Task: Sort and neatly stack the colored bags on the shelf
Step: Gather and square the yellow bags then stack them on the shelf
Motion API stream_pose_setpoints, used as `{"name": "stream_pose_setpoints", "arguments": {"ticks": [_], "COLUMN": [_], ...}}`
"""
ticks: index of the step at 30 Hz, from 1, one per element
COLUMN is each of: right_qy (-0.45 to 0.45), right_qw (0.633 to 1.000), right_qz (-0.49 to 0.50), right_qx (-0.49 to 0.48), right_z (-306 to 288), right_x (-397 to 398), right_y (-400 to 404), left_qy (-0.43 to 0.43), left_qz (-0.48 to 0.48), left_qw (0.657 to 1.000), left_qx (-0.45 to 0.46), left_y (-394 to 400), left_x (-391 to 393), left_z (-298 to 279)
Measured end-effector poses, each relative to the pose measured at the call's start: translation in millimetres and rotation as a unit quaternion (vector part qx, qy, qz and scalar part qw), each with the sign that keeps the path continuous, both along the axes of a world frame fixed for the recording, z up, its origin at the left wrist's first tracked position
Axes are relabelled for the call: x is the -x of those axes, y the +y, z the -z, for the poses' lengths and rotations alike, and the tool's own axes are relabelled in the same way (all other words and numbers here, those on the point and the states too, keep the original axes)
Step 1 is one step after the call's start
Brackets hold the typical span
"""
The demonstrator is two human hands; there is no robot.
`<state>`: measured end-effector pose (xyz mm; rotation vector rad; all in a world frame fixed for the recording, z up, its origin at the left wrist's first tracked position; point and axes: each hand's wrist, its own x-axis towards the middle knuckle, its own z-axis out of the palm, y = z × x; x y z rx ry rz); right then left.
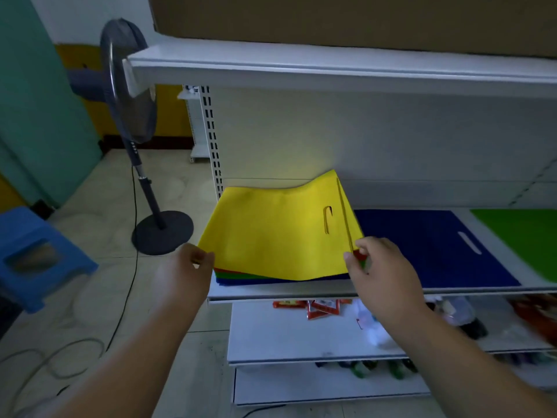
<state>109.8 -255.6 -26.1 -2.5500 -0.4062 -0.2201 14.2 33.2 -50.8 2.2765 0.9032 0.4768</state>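
Pinching the yellow bag at its near corners, the left hand and right hand hold it atop one mixed pile on the shelf. At three o'clock lie one blue bag, then one green bag.

The white shelf carries a mixed bag pile; right of the pile lie a blue bag and a green bag.
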Motion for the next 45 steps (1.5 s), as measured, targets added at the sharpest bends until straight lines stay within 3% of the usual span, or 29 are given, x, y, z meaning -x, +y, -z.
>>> {"name": "stream_pose_setpoints", "arguments": {"ticks": [3,6,9,12,15,18,21,26,31,37,45], "right_qy": [0.099,0.191,0.201,0.160,0.070,0.001,-0.032,-0.067,-0.079,-0.063,-0.060], "right_qw": [0.994,0.974,0.976,0.985,0.995,1.000,0.998,0.992,0.984,0.966,0.937], "right_qz": [0.025,-0.006,-0.050,-0.064,-0.066,-0.025,0.020,0.064,0.130,0.235,0.324], "right_qx": [-0.045,-0.123,-0.069,-0.015,0.022,-0.010,-0.040,-0.090,-0.090,-0.087,-0.120], "right_z": [0.7,-1.2,1.4,5.7,5.0,1.3,-6.1,-17.3,-22.4,-16.6,-1.5], "right_x": [-7.5,-15.6,-11.5,-1.2,14.6,29.5,33.4,33.0,28.6,28.6,-32.5], "right_y": [9.2,20.2,19.4,6.8,-9.8,-31.9,-69.1,-179.9,-344.9,-523.6,-676.0], "left_qy": [0.008,0.029,0.060,0.037,-0.006,-0.046,-0.072,-0.122,-0.145,-0.129,-0.112], "left_qz": [0.005,0.051,0.083,0.066,0.033,0.028,0.040,0.120,0.220,0.312,0.381], "left_qw": [1.000,0.993,0.974,0.967,0.985,0.993,0.991,0.982,0.957,0.924,0.897], "left_qx": [0.022,0.101,0.202,0.243,0.168,0.105,0.101,0.084,0.124,0.177,0.195], "left_y": [4.8,8.2,16.0,17.0,-3.6,-43.2,-86.7,-177.2,-326.4,-499.0,-667.7], "left_x": [-4.7,-0.3,7.9,20.1,35.8,44.9,40.6,1.5,-52.7,-112.3,-218.7], "left_z": [-7.6,-8.6,-2.0,3.7,10.5,8.7,-7.1,-21.9,-22.3,-15.1,-6.6]}}
